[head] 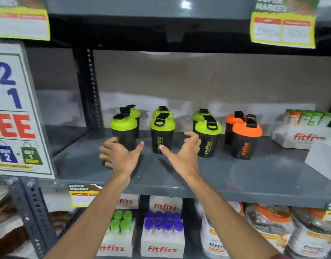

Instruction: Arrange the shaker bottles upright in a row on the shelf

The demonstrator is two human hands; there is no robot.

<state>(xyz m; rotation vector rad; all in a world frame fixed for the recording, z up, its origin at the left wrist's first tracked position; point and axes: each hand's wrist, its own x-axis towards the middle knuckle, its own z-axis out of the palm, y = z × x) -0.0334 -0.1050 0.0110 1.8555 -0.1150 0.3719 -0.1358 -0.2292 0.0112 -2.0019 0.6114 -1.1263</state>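
Observation:
Several black shaker bottles stand upright on the grey shelf (226, 176), in pairs one behind the other. The front ones from left are a green-lidded bottle (124, 129), a second green-lidded bottle (162, 133), a third (208, 139) and an orange-lidded bottle (246, 141). My left hand (118, 156) is spread in front of the leftmost bottle's base, fingers apart and close to it. My right hand (185, 152) hovers between the second and third bottles, fingers curled apart and holding nothing.
White Fitfizz boxes (301, 135) with tubes stand at the shelf's right end, and another white box (323, 161) sits nearer the front. A promo sign (13, 113) covers the left upright. Tube boxes (162, 238) and jars (269, 227) fill the shelf below.

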